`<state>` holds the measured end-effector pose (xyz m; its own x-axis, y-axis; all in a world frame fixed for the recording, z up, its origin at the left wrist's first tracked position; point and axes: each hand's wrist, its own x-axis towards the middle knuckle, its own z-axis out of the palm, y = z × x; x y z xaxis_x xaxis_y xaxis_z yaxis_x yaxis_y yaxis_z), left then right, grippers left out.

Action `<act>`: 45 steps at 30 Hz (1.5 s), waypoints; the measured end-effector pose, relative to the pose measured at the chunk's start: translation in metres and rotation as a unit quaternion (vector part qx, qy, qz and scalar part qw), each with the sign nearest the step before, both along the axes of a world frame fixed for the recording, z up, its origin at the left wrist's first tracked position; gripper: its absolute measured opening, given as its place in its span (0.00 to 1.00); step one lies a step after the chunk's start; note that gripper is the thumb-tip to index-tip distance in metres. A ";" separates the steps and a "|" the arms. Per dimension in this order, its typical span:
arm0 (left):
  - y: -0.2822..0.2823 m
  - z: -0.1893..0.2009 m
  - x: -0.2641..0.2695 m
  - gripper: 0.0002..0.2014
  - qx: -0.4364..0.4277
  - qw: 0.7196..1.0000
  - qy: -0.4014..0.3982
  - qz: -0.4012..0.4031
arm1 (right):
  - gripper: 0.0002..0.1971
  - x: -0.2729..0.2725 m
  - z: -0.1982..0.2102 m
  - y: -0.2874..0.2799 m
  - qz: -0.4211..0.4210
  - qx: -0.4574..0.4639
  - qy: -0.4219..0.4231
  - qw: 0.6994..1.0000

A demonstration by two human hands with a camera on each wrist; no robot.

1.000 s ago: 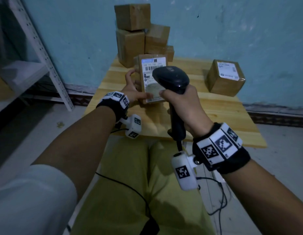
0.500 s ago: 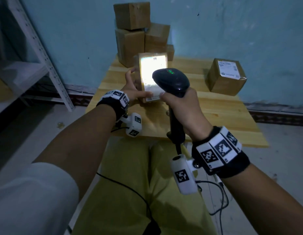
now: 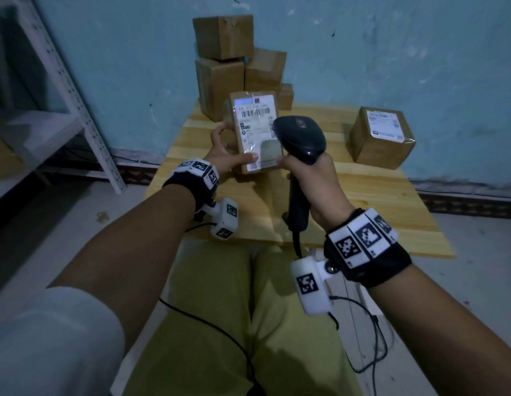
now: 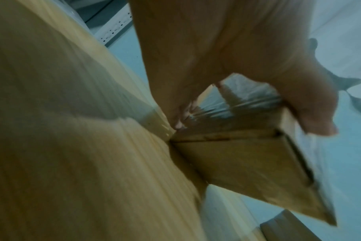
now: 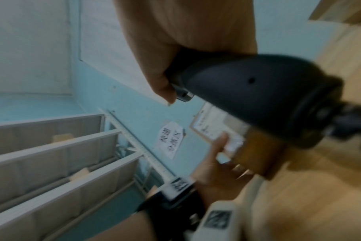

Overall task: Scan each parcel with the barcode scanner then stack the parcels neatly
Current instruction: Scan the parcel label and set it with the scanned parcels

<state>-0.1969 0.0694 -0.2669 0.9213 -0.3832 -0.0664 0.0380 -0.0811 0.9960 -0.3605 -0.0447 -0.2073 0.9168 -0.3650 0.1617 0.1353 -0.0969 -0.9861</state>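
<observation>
Parcel: a small brown box [image 3: 255, 135] held upright above the wooden table [image 3: 377, 195], its white barcode label facing the person.
Left hand: the hand [image 3: 225, 155] grips the parcel's lower left side, thumb across the label, fingers behind.
Scanner: a black barcode scanner [image 3: 300, 138], head just beside the label's right edge.
Right hand: the hand [image 3: 314, 181] is wrapped around the scanner's handle.
Stack: brown boxes [image 3: 224, 52] piled against the blue wall.
Apart: a labelled box [image 3: 381, 138] on the table's right.

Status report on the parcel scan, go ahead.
Left hand holds labelled parcel upright. Right hand grips barcode scanner, aimed at its label. Nothing between them. One parcel on table right waiting.
</observation>
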 end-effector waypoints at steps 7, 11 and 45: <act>-0.027 0.009 -0.010 0.36 -0.015 0.995 0.100 -0.023 | 0.18 0.026 -0.008 -0.025 0.005 0.099 0.029 0.995; -0.055 0.020 -0.004 0.18 -0.043 0.988 0.132 -0.060 | 0.18 0.031 -0.008 -0.038 0.003 0.108 0.022 0.994; -0.257 0.002 0.056 0.56 -0.070 0.983 0.167 0.030 | 0.09 0.097 0.014 -0.192 -0.126 0.038 0.087 0.987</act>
<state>-0.1405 -0.1877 -0.2647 0.8784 -0.3555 -0.3194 0.3652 0.0680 0.9284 -0.2634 -0.2369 -0.1928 0.8067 -0.5904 -0.0271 -0.0560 -0.0308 -0.9980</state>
